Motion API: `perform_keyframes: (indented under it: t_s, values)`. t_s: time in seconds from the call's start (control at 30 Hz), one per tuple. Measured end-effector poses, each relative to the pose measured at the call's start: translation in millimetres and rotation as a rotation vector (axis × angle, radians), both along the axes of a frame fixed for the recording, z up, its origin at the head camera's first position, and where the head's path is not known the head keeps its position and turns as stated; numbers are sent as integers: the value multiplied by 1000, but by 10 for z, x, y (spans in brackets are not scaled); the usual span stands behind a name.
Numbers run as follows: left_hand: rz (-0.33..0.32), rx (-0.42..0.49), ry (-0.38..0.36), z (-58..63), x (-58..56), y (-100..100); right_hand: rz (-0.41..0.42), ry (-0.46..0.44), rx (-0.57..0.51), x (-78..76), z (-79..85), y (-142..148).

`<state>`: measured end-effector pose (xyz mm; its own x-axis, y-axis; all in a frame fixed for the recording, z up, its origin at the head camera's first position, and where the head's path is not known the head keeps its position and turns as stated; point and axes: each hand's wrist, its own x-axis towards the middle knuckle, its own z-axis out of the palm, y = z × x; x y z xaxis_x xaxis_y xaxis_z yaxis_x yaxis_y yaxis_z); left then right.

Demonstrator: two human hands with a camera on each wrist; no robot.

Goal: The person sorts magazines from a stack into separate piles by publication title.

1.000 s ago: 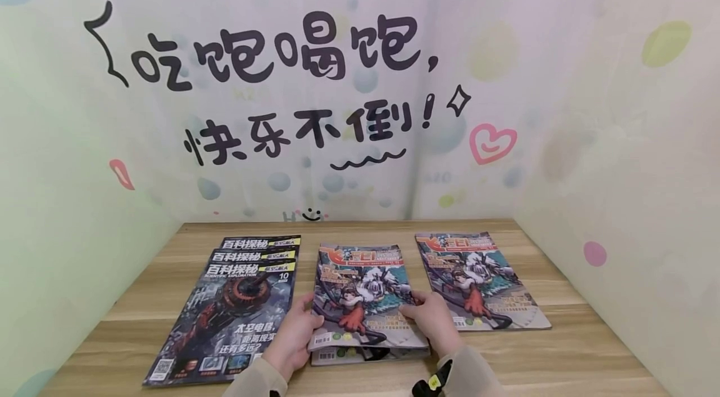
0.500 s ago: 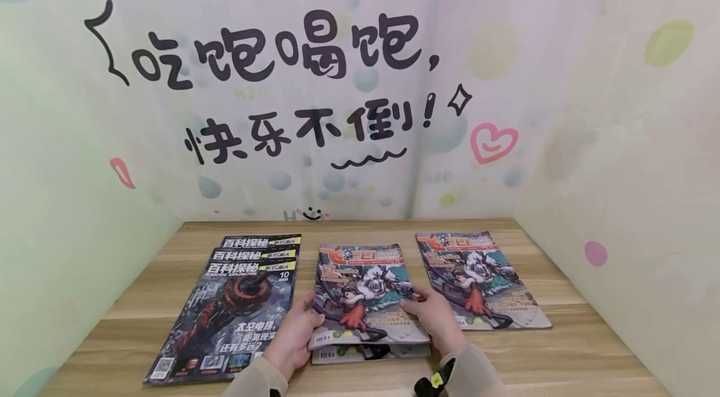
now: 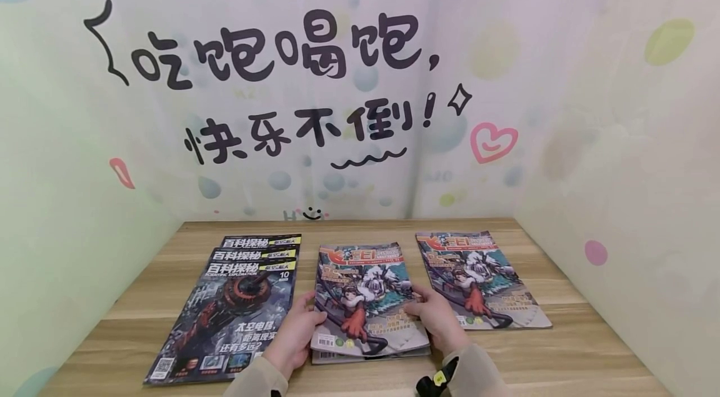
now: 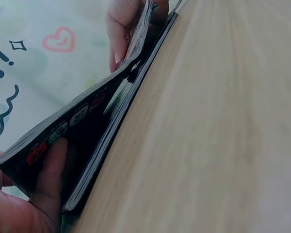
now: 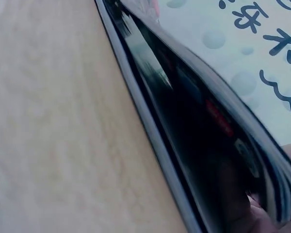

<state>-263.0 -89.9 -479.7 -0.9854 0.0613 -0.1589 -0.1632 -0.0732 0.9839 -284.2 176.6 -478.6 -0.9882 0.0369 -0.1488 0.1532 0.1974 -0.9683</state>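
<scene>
A magazine [image 3: 365, 306] with a red-clad figure on its cover is held by both hands in the middle of the table. My left hand [image 3: 297, 333] grips its left edge, thumb on the cover, and in the left wrist view its finger [image 4: 53, 167] reaches underneath. On the right edge, my right hand [image 3: 440, 321] pinches it with the thumb on top. Beneath it lies another magazine [image 3: 332, 359], its near edge just peeking out. Both wrist views show a wedge-shaped gap between the raised magazine and the lower one [image 4: 109, 135], which rests flat on the wood.
To the left, several dark magazines [image 3: 230, 309] overlap in a staggered pile. A magazine with the same red-figure cover [image 3: 484, 284] lies at the right, beyond my right hand. Lettered, patterned walls [image 3: 360, 190] enclose the wooden table [image 3: 585, 353] at the back and both sides.
The held magazine's near edge has come down and toward me, covering more of the magazine below. Both hands keep their grip with barely any shift; the other magazines stay put.
</scene>
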Motion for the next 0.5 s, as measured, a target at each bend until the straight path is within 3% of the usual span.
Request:
perform_keyframes:
  t_s: [0.5]
  values:
    - [12,-193,49,6,-40,-77,10,-13,-5,-28,11,49]
